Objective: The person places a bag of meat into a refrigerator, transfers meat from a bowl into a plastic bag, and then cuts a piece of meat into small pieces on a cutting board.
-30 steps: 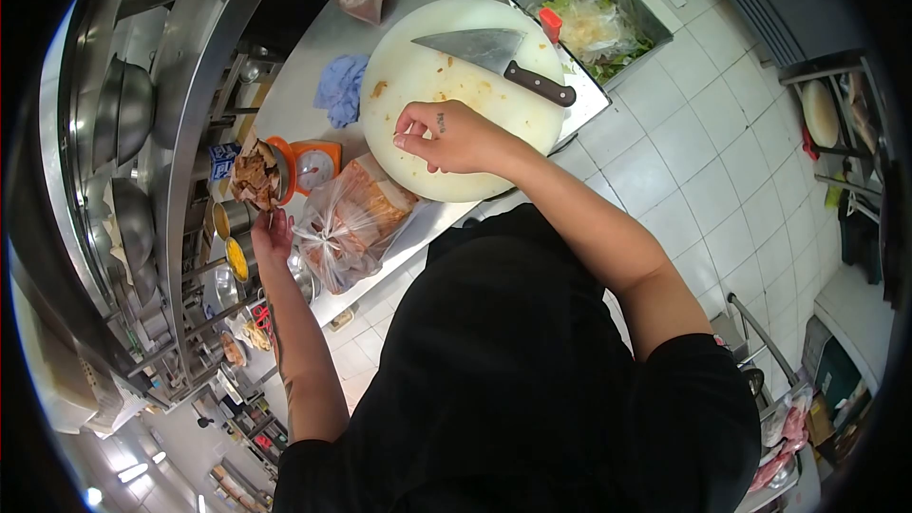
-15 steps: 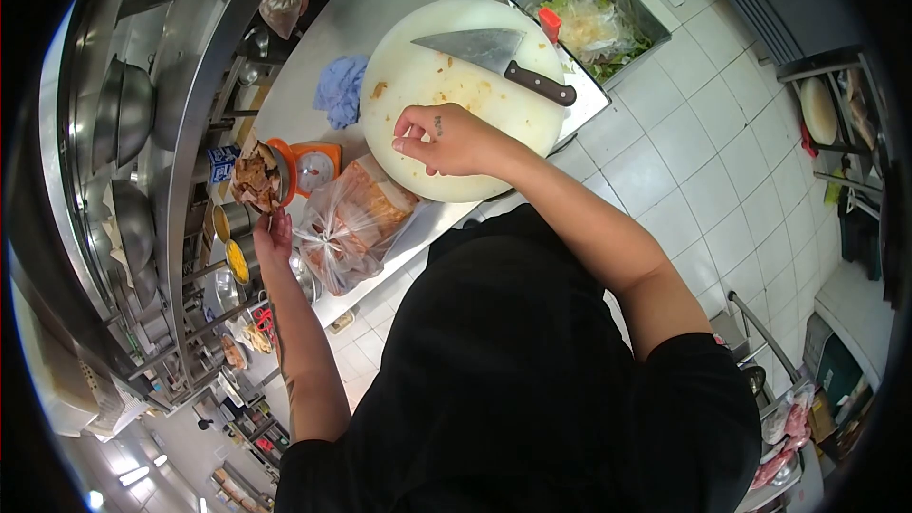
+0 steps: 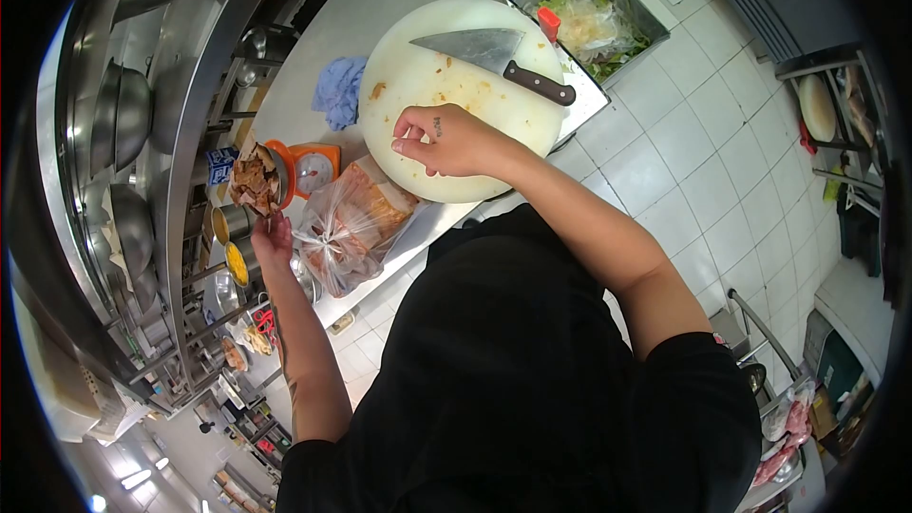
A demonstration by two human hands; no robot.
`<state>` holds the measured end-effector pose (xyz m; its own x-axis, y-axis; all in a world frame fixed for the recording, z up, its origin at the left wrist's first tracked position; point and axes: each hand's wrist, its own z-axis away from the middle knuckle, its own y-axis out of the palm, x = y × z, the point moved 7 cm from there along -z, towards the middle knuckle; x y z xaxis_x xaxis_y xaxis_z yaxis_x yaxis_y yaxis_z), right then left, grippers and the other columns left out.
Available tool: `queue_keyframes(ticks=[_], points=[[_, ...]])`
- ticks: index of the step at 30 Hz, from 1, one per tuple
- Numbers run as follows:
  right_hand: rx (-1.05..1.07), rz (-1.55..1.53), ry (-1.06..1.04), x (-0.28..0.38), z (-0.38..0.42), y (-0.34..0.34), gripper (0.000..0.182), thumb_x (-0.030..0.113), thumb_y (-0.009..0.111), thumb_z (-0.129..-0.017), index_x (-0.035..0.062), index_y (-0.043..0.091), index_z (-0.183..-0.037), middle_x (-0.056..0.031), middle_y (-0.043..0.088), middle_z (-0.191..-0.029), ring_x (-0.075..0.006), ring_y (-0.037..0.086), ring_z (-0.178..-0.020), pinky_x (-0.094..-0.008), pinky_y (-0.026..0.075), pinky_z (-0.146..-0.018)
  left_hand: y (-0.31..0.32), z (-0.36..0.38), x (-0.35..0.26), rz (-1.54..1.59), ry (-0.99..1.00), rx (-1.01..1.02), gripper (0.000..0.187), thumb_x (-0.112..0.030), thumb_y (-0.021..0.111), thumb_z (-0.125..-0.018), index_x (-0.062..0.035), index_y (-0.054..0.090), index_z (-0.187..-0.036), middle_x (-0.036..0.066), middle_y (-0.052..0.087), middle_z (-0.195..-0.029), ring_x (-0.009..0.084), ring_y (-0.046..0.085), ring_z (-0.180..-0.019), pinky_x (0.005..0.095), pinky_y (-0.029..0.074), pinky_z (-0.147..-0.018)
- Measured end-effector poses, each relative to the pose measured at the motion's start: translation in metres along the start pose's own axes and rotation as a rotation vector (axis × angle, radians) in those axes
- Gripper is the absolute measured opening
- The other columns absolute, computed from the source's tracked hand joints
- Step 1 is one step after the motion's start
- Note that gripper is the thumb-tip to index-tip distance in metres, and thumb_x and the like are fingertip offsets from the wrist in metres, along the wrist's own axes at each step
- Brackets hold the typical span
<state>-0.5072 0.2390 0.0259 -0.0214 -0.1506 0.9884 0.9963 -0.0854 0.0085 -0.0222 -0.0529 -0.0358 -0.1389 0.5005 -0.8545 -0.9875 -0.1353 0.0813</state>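
My left hand (image 3: 273,239) is at the scale's near side, its fingertips gathered at the lower edge of a heap of browned meat pieces (image 3: 255,180). What lies between those fingertips is too small to make out. The meat rests in the pan of an orange kitchen scale (image 3: 315,169). Above the round white cutting board (image 3: 408,47) is my right hand (image 3: 446,141), fingers curled in and thumb against them, with nothing seen in it. A cleaver-like kitchen knife (image 3: 484,49) with a dark handle lies flat on the board among brown crumbs.
A knotted clear bag with a large browned block (image 3: 356,218) sits beside the scale. A crumpled blue cloth (image 3: 340,92) lies left of the board. Beyond the table edge stands a bin of greens and plastic (image 3: 594,24). Steel shelving with bowls (image 3: 135,114) runs along the left.
My left fingertips have drawn together slightly at the meat. My right hand stays put. A pale bag-like thing near the shelf at top left is out of sight now.
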Motion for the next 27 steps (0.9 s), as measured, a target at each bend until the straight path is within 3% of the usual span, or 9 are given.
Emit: queue_keyframes(ticks=[9,11,15,18,20,27], points=[[-0.009,0.012,-0.004,0.001,0.001,0.001,0.031,0.031,0.066,-0.104,0.0026,0.066,-0.116,-0.0101,0.075,-0.087,-0.0182,0.073,-0.068,-0.0353,0.056,-0.066,-0.004,0.002,-0.001,0.011,-0.002,-0.021,0.026,-0.031,0.058,-0.108,-0.0115,0.063,-0.125,0.008,0.074,-0.109,0.0223,0.075,-0.097,0.0452,0.062,-0.091],[0.012,0.015,-0.001,-0.001,0.0,0.003,0.033,0.031,0.067,-0.105,0.0019,0.065,-0.12,-0.0087,0.072,-0.096,-0.0157,0.072,-0.068,-0.0308,0.056,-0.062,-0.004,0.002,0.0,0.002,0.001,0.003,0.025,-0.033,0.059,-0.108,-0.0126,0.062,-0.121,0.006,0.074,-0.107,0.0218,0.075,-0.097,0.0455,0.062,-0.091],[0.008,0.034,-0.007,-0.001,0.0,0.003,0.033,0.031,0.067,-0.105,0.002,0.065,-0.12,-0.0086,0.072,-0.096,-0.0157,0.072,-0.068,-0.0307,0.056,-0.062,-0.003,0.011,-0.001,0.004,0.011,-0.024,0.024,-0.035,0.06,-0.107,-0.0131,0.062,-0.117,0.005,0.073,-0.105,0.022,0.075,-0.097,0.0456,0.062,-0.091],[-0.014,0.032,-0.024,0.001,0.0,0.003,0.032,0.031,0.066,-0.103,0.0023,0.066,-0.115,-0.0103,0.075,-0.084,-0.0182,0.072,-0.066,-0.0361,0.056,-0.066,-0.004,0.014,-0.001,-0.004,0.012,-0.051,0.025,-0.036,0.062,-0.106,-0.0131,0.061,-0.116,0.005,0.073,-0.107,0.0228,0.074,-0.1,0.0457,0.061,-0.092],[0.021,0.033,-0.002,0.0,-0.002,0.004,0.033,0.031,0.067,-0.105,0.0021,0.065,-0.12,-0.0085,0.073,-0.096,-0.016,0.073,-0.068,-0.0304,0.056,-0.062,-0.006,0.016,-0.001,-0.001,0.015,-0.07,0.027,-0.037,0.063,-0.106,-0.0127,0.06,-0.116,0.006,0.072,-0.11,0.0238,0.073,-0.102,0.0457,0.061,-0.093],[0.02,0.036,-0.01,0.001,-0.003,0.006,0.034,0.032,0.067,-0.104,0.0021,0.065,-0.121,-0.0081,0.071,-0.095,-0.016,0.073,-0.069,-0.0303,0.056,-0.062,-0.014,0.01,0.001,0.019,0.002,-0.08,0.028,-0.038,0.064,-0.105,-0.0123,0.059,-0.116,0.006,0.071,-0.112,0.0242,0.072,-0.104,0.0456,0.061,-0.093]])
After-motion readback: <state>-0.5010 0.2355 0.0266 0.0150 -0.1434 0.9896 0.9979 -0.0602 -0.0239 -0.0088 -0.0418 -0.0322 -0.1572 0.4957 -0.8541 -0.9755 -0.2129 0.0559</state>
